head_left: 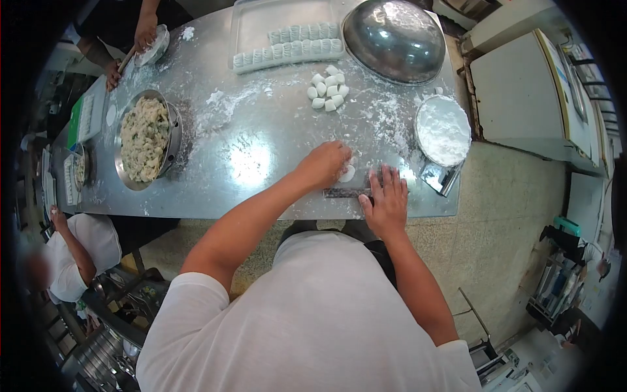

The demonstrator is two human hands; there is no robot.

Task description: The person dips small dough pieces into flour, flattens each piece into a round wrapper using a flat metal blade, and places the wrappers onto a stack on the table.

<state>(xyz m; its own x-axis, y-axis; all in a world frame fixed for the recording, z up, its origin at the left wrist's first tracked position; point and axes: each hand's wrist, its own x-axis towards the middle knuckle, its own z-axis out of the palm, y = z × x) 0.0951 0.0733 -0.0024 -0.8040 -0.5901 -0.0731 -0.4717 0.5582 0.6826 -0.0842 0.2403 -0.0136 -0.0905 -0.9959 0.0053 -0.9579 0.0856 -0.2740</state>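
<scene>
My left hand (324, 165) has its fingers curled down at the edge of a small white dough round (347, 174) on the steel table (261, 189). Just in front of me lies a dark rolling pin (343, 193). Flat over its right end rests my right hand (390, 198), fingers stretched out and palm down. Farther up the table is a cluster of several small white dough pieces (329, 90), dusted with flour.
A bowl of flour (443, 130) stands at the right edge, over a metal scale-like object (441, 178). Behind are an upturned metal bowl (394, 40) and a tray of dumplings (287, 55). Left is a bowl of filling (145, 140). Co-workers' hands (146, 32) work at the far left.
</scene>
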